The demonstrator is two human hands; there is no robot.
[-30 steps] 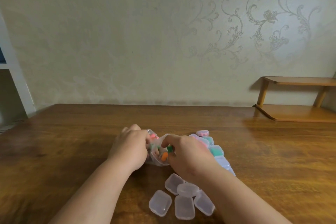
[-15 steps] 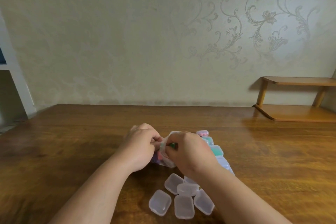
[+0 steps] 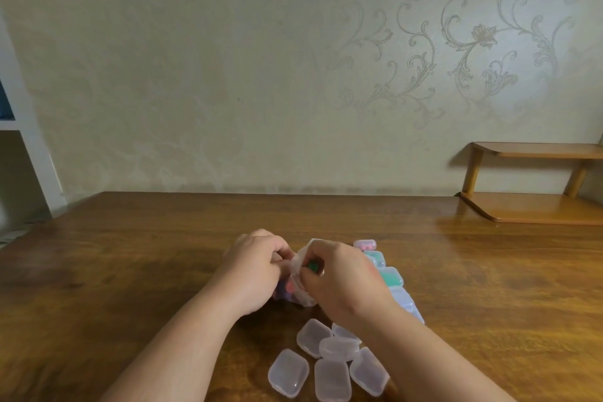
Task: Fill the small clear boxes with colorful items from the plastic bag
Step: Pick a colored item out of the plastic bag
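the wooden table (image 3: pixel 130 271) carries everything, with a low wooden shelf (image 3: pixel 535 206) at its far right corner. on the right, partly behind the right forearm, runs a row of filled boxes (image 3: pixel 390 277), their contents showing pink at the far end and green nearer (the nearest ones look pale, and i cannot tell what is in them). close to the near edge lies a cluster of empty boxes (image 3: pixel 329 365), about six clear shells that touch or overlap one another, lids down as far as i can tell. my reading is that the task is past its start but not finished. several boxes are done and a handful are yet to be filled. the plastic bag (image 3: pixel 301 284) is not emptied, since a pink piece (image 3: pixel 289 286) shows through its film low down.

the bag sits on the table between the two hands, just beyond the empty cluster. the left hand (image 3: pixel 257 271) has its fingers curled tight on the bag's left side, bunching the film. the right hand (image 3: pixel 342 281) is at the bag's mouth, thumb and forefinger closed in a pinch on a small green item (image 3: pixel 313 265). its other fingers are folded under and hidden. i cannot tell whether the green item is fully clear of the film. i see no box standing open to receive it.
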